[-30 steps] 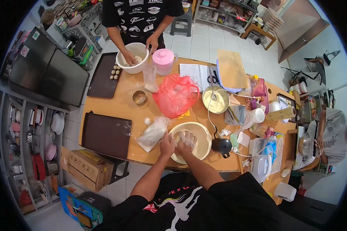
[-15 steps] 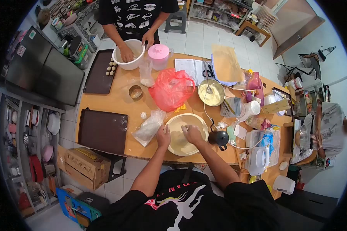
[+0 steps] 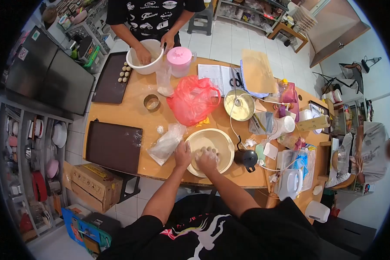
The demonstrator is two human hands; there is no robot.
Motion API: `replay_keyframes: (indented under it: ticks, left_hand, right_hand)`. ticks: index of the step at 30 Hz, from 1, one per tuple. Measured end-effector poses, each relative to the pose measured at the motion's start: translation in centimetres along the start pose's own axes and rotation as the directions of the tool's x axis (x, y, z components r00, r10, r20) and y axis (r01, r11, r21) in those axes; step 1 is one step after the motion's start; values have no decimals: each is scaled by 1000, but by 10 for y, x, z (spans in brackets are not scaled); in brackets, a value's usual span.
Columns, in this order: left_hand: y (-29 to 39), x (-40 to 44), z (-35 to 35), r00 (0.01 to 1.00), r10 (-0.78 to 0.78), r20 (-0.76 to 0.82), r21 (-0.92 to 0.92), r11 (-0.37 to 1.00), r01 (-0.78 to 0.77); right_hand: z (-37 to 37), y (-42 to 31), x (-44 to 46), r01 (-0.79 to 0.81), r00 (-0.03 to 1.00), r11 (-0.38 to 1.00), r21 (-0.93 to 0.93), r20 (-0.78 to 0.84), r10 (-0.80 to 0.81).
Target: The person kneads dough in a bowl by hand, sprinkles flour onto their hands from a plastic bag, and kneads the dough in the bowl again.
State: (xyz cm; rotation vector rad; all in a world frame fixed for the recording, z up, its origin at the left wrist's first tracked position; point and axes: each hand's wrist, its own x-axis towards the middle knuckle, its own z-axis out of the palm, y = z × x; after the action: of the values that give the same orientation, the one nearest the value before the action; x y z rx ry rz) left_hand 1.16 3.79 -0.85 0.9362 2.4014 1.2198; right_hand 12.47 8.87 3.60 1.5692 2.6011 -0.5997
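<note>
A large cream bowl (image 3: 229, 149) stands at the near edge of the wooden table. My left hand (image 3: 183, 154) is at the bowl's left rim, with its fingers wrapped against the side. Inside the bowl is my right hand (image 3: 207, 158), palm down with fingers spread and whitish with flour or dough. What lies under it is hidden. A clear plastic bag of white powder (image 3: 166, 145) rests just left of the bowl, and a red plastic bag (image 3: 194, 100) lies beyond it.
Two dark trays (image 3: 114, 146) are on the left, the far one bearing several dough balls. Across the table a person works in a white bowl (image 3: 133, 64). A metal bowl (image 3: 247, 113), a black grinder-like item (image 3: 247, 159) and containers are on the right. Another person sits far right.
My right hand has closed up and lifted, then come down again spread inside the bowl. My left hand stays by the left rim. The view has shifted slightly.
</note>
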Motion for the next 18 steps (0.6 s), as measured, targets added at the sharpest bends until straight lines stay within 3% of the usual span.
replay_keyframes:
  ticks: [4, 6, 9, 10, 11, 13, 15, 16, 18]
  left_hand:
    - [-3, 0, 1, 994, 91, -55, 14, 996, -90]
    - [-4, 3, -2, 998, 61, 34, 26, 998, -62]
    - [0, 4, -11, 989, -53, 141, 62, 997, 45]
    - [4, 3, -10, 980, -101, 172, 73, 993, 90]
    - [5, 2, -5, 995, -58, 76, 38, 998, 55]
    - [0, 1, 5, 992, 13, -127, -15, 1000, -15]
    - [1, -3, -1, 998, -53, -38, 21, 998, 54]
    - [2, -1, -1, 997, -82, 0, 39, 996, 81]
    - [-2, -3, 6, 996, -47, -71, 35, 998, 49]
  right_hand:
    - [12, -5, 27, -72, 986, 997, -12, -155, 69]
    - [9, 0, 33, -23, 981, 1000, -20, -191, 18]
    - [2, -4, 48, -118, 957, 988, 99, -255, 140]
    - [25, 12, 61, -38, 959, 989, 146, -271, 77]
    - [67, 38, 85, 47, 956, 981, 190, -294, 11]
    - [62, 54, 106, 75, 976, 937, 340, -217, 1]
    - [-7, 50, 92, -95, 995, 846, 524, 18, 101]
    - [-11, 60, 85, -127, 989, 914, 385, 120, 86]
    - [-13, 75, 60, -133, 941, 988, 79, 322, 101]
